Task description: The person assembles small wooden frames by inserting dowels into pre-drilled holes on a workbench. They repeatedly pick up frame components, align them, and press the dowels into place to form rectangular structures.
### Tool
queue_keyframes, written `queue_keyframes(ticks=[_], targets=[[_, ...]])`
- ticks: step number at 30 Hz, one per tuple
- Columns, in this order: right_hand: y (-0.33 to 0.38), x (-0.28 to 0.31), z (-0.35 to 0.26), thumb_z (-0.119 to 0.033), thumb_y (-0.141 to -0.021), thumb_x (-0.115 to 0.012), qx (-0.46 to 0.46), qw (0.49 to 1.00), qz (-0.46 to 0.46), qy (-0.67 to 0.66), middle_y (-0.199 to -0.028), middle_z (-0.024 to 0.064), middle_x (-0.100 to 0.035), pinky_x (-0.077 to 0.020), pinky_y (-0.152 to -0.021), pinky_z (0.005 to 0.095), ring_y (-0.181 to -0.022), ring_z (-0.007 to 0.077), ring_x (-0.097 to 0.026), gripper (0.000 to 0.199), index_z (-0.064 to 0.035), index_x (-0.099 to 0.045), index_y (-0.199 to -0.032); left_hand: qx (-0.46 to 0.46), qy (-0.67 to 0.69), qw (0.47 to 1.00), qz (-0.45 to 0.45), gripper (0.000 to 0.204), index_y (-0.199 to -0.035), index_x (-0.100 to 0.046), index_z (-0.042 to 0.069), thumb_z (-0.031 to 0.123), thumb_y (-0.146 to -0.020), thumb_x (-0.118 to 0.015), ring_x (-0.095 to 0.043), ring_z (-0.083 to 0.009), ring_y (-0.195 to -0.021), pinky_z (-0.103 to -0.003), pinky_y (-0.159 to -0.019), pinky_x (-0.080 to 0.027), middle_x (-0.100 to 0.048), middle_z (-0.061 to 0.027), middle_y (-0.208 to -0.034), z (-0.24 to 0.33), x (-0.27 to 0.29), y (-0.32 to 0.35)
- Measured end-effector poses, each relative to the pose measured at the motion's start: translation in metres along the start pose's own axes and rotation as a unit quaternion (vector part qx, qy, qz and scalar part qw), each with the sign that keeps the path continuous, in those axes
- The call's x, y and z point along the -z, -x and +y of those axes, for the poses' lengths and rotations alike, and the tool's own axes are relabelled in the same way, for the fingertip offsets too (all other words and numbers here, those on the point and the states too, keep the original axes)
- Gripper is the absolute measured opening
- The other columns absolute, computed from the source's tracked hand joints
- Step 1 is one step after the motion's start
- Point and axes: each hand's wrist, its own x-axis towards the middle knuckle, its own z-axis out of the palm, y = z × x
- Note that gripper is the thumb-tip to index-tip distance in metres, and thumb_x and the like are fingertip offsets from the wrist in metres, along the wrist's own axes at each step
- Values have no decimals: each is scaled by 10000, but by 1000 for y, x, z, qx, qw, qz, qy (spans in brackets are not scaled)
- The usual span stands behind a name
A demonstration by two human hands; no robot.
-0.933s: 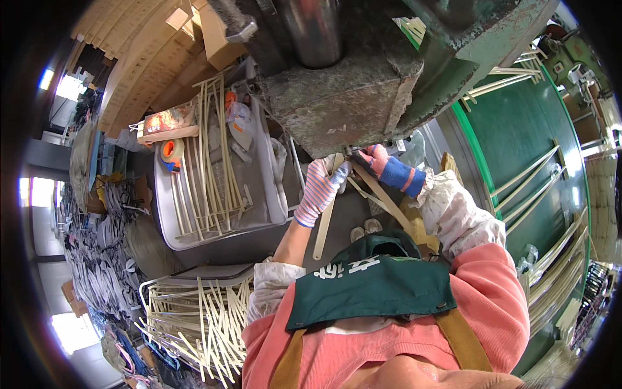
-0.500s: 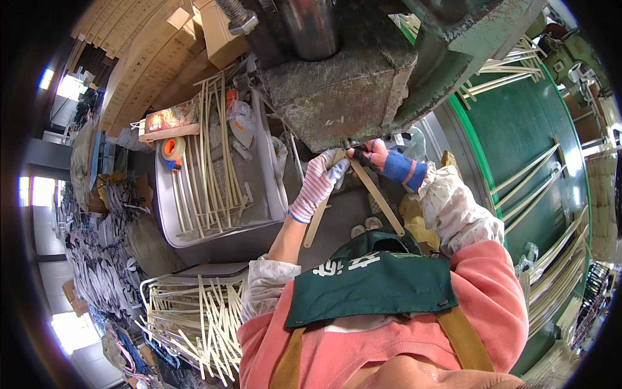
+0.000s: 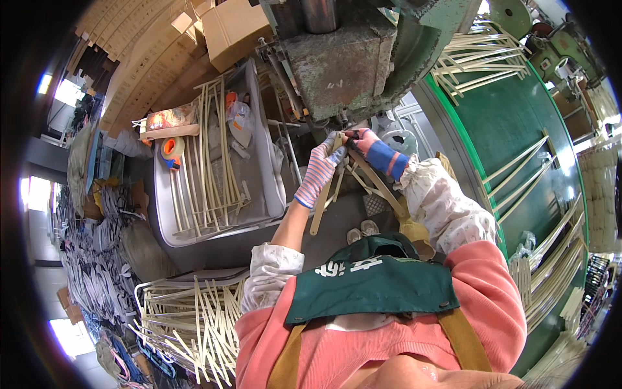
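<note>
Two flat cream strips meet at the top and spread downward like an upside-down V. My left hand (image 3: 322,170), in a pink-and-blue striped glove, is closed on the top of the left strip (image 3: 319,212). Closed at the same joint is my right hand (image 3: 377,152), in a blue-and-pink glove with dark fingertips, beside the right strip (image 3: 381,183). Thinner pale strips show between these two. The joint lies just below the tool under a heavy, worn press head (image 3: 340,74); my fingers hide its exact contact.
Left stands a grey-white tray (image 3: 280,201) with long cream strips (image 3: 206,155) and an orange tape roll (image 3: 172,148). A rack heaped with strips (image 3: 201,324) is at lower left. Right, a green-topped table (image 3: 495,123) bears more strips. Cardboard boxes (image 3: 236,32) are stacked at far left.
The view has shifted, so the press head appears higher and smaller. Both hands still grip the strips near the tool. Thinner strips now show between the two flat ones.
</note>
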Motion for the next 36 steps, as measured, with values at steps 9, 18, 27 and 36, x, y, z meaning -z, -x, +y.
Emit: queue_keyframes(ticks=[9, 18, 27, 36], targets=[[88, 16, 31, -130, -809, -650, 51, 930, -32, 363, -892, 64, -652, -485, -738, 304, -801, 121, -583, 348, -34, -535, -1123, 89, -145, 985, 30, 329, -1123, -541, -8, 188, -869, -615, -586, -190, -641, -286, -610, -477, -598, -73, -714, -1, 6, 89], [93, 61, -15, -327, -792, -695, 84, 896, 95, 426, -574, 73, -592, -405, -494, 277, -515, 101, -495, 292, -36, -683, -822, 173, -35, 983, -48, 226, -838, -597, 11, 215, -924, -552, -362, -32, -439, -192, -415, -291, -455, 39, -542, 38, 63, 83], [94, 67, -34, -354, -794, -703, 21, 945, 41, 325, -516, 10, -553, -399, -471, 251, -473, 64, -484, 306, -48, -692, -805, 190, 5, 979, -78, 233, -811, -582, 3, 202, -926, -540, -369, -45, -439, -204, -431, -317, -460, 33, -550, 48, 62, 84], [88, 70, -40, -343, -801, -698, 0, 935, 39, 353, -521, -13, -559, -385, -450, 243, -462, 52, -483, 297, -47, -694, -795, 212, 25, 973, -84, 233, -853, -592, -15, 200, -926, -539, -407, -51, -470, -206, -454, -337, -480, 16, -557, 50, 61, 83]])
